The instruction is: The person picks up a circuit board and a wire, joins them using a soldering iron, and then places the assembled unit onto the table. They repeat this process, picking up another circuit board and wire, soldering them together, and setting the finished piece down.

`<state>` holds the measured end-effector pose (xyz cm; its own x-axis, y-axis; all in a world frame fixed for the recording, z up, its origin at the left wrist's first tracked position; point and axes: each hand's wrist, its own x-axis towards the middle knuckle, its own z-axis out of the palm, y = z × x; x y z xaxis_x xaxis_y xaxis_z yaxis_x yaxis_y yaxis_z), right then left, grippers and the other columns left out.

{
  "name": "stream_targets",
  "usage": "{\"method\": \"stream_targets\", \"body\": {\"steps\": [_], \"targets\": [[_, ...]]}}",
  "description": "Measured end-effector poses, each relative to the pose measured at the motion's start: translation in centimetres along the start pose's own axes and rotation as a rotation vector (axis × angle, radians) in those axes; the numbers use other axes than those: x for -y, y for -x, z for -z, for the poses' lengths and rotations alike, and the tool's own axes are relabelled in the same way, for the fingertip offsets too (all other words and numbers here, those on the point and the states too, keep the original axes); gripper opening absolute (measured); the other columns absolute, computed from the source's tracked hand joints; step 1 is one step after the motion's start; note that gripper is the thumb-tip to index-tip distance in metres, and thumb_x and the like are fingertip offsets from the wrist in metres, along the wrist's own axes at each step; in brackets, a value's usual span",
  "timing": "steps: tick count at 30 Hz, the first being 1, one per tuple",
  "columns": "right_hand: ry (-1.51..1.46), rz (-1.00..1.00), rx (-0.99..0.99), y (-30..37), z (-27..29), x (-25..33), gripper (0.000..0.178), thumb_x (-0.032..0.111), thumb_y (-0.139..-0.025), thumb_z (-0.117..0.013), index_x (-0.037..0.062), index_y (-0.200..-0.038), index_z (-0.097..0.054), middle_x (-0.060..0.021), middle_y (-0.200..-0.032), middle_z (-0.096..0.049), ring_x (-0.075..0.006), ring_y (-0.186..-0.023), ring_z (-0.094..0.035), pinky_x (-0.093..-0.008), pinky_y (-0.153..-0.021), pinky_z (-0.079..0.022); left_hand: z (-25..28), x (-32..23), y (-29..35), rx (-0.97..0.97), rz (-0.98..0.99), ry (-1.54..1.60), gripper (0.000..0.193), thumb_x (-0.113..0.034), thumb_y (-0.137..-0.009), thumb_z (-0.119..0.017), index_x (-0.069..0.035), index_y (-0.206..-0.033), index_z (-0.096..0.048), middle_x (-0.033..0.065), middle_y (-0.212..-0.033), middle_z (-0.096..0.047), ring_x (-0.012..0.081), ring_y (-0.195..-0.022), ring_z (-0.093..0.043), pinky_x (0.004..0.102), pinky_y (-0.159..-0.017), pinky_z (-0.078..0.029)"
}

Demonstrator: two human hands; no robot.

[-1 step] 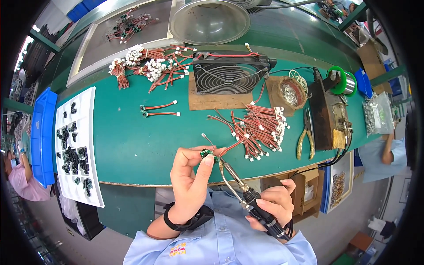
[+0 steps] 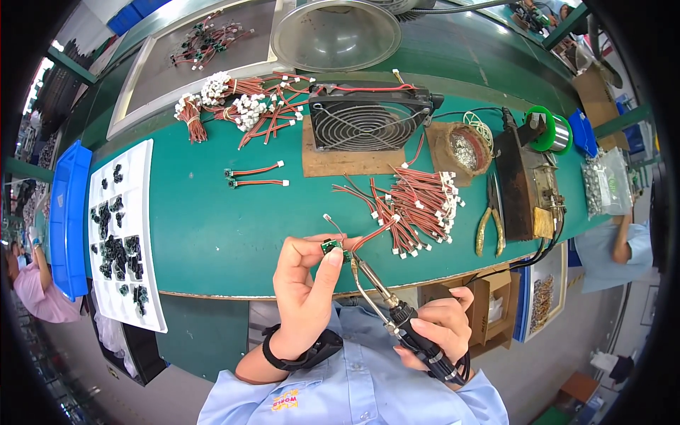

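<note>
A small green circuit board (image 2: 329, 246) is pinched in the left hand (image 2: 303, 275), and a soldering iron (image 2: 405, 319) is gripped in the right hand (image 2: 446, 327), its long axis slanted up and leftward so that the tip is held just right of the board; whether they touch cannot be told. Beyond the hands, red wires (image 2: 411, 193) are heaped rightward on the worktop (image 2: 191, 212), before a fan (image 2: 368, 126).

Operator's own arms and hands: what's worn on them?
No gloves on left hand or right hand. A black wristband with a bulky, wider section circles the left wrist. Light-blue shirt with matching sleeves; a red-and-yellow emblem marks its front.
</note>
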<state>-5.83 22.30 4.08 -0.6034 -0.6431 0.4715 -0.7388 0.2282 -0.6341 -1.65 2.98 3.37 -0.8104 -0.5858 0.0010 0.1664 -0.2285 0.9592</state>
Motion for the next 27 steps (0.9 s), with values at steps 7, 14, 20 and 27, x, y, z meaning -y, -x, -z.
{"method": "stream_targets", "body": {"steps": [7,14,20,27], "targets": [[-0.013,-0.003,0.006,0.15,0.10,-0.10,0.042,0.032,-0.064,-0.075,0.0129,-0.098,-0.058,-0.0033,-0.075,-0.058,-0.0193,-0.067,-0.055,-0.0427,-0.087,-0.031,-0.08,0.01,0.06,0.009,-0.011,0.003,0.006,-0.004,-0.090,-0.049,-0.001,-0.092,-0.045,0.0168,-0.102,-0.061,0.0198,-0.095,-0.060,0.0302,-0.086,-0.043],[-0.034,-0.007,-0.019,0.34,0.15,-0.30,0.043,0.032,-0.063,-0.074,0.0132,-0.098,-0.059,-0.0037,-0.074,-0.058,-0.0200,-0.067,-0.055,-0.0431,-0.087,-0.031,0.12,0.33,0.08,0.047,-0.039,-0.015,0.009,-0.002,-0.089,-0.050,-0.001,-0.092,-0.042,0.0167,-0.104,-0.059,0.0207,-0.097,-0.060,0.0282,-0.084,-0.044],[-0.060,-0.014,-0.024,0.40,0.14,-0.39,0.043,0.030,-0.063,-0.073,0.0134,-0.100,-0.058,-0.0037,-0.074,-0.058,-0.0200,-0.068,-0.055,-0.0433,-0.087,-0.030,0.07,0.14,0.12,0.059,-0.040,-0.030,0.010,0.000,-0.089,-0.050,-0.001,-0.092,-0.041,0.0162,-0.105,-0.058,0.0203,-0.097,-0.060,0.0262,-0.082,-0.044],[-0.077,-0.012,-0.018,0.38,0.10,-0.48,0.045,0.030,-0.063,-0.073,0.0132,-0.102,-0.058,-0.0038,-0.075,-0.058,-0.0199,-0.070,-0.054,-0.0438,-0.087,-0.030,0.34,0.43,0.17,0.074,-0.078,-0.080,0.010,0.000,-0.089,-0.050,-0.001,-0.091,-0.041,0.0158,-0.104,-0.059,0.0189,-0.095,-0.061,0.0251,-0.080,-0.044]]}}
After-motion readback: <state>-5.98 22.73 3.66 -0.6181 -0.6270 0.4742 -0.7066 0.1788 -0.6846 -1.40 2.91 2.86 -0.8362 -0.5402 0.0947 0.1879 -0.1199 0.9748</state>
